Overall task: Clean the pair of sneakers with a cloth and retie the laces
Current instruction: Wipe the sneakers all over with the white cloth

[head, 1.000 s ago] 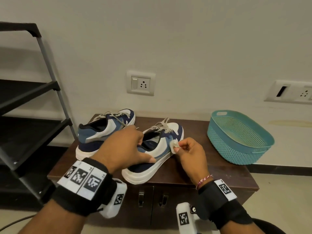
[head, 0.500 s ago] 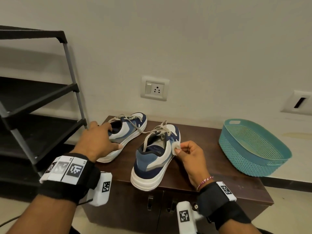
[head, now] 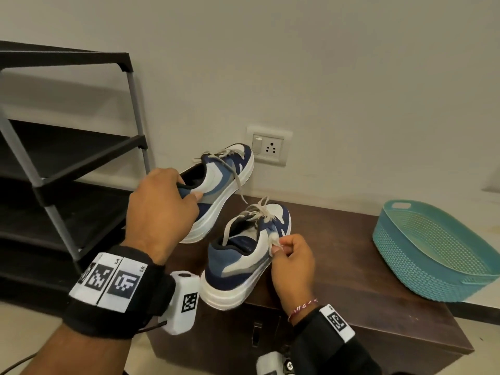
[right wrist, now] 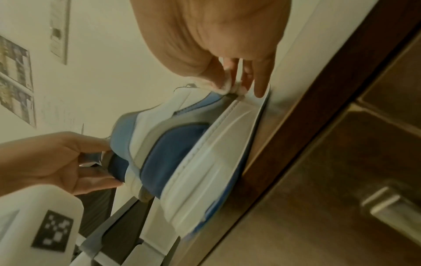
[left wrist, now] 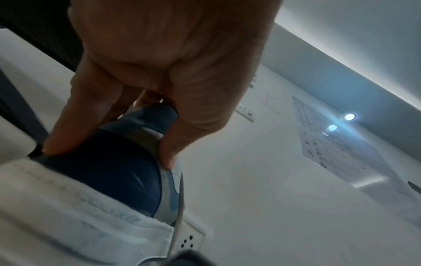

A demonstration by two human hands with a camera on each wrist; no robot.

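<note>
Cleaning step, seemingly switching shoes. Left hand [head: 159, 209] grips the heel collar of the far sneaker [head: 219, 182] — thumb outside, fingers hooked over the rim — and holds it lifted clear of the dark wooden cabinet top [head: 338, 255], toe toward the wall socket [head: 267, 146]. Its grey laces [head: 235, 169] hang loose, untied.

Right hand [head: 290, 262] pinches a small white cloth wad [head: 274, 238] between thumb and fingertips, pressed to the right flank of the near sneaker [head: 243, 255], which stands at the cabinet's near edge. Its laces look slack too.

Next move, as I judge it: bring the raised shoe and the cloth together, steady the shoe by the heel, wipe. Retying not yet begun.

Teal plastic basket [head: 435, 253] on the right, black shoe rack [head: 67, 147] on the left.

Hard to tell — how dirty either shoe is; the cloth's full size, mostly hidden in the fingers; the wrist views are blurred.
</note>
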